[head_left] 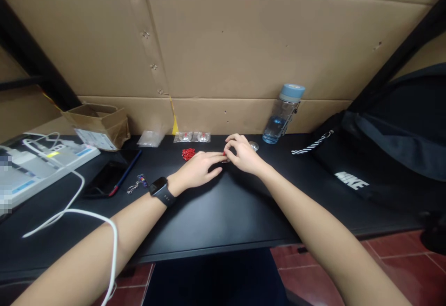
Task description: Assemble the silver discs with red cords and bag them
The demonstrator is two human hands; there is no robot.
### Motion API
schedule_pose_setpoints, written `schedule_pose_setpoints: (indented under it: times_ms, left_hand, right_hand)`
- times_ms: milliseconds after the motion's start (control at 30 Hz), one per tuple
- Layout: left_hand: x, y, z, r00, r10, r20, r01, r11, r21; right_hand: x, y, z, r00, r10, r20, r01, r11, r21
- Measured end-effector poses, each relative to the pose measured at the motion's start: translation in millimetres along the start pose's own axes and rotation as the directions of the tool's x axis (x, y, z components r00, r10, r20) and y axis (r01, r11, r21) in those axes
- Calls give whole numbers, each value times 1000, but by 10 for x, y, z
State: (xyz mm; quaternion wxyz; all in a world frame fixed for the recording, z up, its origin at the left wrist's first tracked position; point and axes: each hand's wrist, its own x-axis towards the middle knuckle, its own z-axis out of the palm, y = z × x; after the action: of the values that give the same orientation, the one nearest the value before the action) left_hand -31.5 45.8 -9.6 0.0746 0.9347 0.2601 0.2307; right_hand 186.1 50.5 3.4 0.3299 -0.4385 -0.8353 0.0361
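Note:
My left hand [199,170] reaches over the black table [223,222] with its fingers stretched out. Its fingertips meet my right hand [243,153], which pinches a small red piece [224,154]; a round item under the fingertips is mostly covered. Just behind my left hand lies a heap of small red pieces [188,154], too small to name. Partly hidden behind my right hand is a shiny round disc [254,146]. Two clear packets, one on the left [183,137] and one on the right [202,137], hold silvery round items with red marks.
Clear plastic bags [151,138] and an opened cardboard box [99,124] stand back left. Nearer are a phone [109,176], a keychain [137,182], a power strip [45,166] and a white cable [114,241] near my left forearm. A water bottle [280,115] and black bag [383,157] are right.

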Motion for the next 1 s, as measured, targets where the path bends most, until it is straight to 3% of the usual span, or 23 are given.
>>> schedule_pose_setpoints:
  times_ms: [267,467,600,767,867,933,1000]
  left_hand:
    - [-80,-1,100,965,-85,249,67,994,81]
    - [-102,-15,153,958,-89,272,70,995,77]
    - [-93,14,148,956,-101,275,87,994,61]
    - [-26,45,-148,979,-41,201,18,993,116]
    - [-62,-46,-416,959,-275,61,240,912,333]
    - [-118,-122,-544,896,-441,44,377,811,447]
    - [-167,-172,-603,830,-551,85,437,738,514]
  right_hand:
    - [-10,174,29,999,45,26,-43,996,-78]
    - [-4,321,85,992,122,-24,-124,983,-134]
    - [7,434,2,986,164,-1,-162,972,-171]
    - [-28,730,-254,972,230,52,-205,932,-299]
    - [-71,927,-342,945,299,132,-240,909,-339]
    - [-92,1014,-354,929,339,149,-280,906,-317]
    - [-103,1055,-350,918,367,147,-319,907,-274]
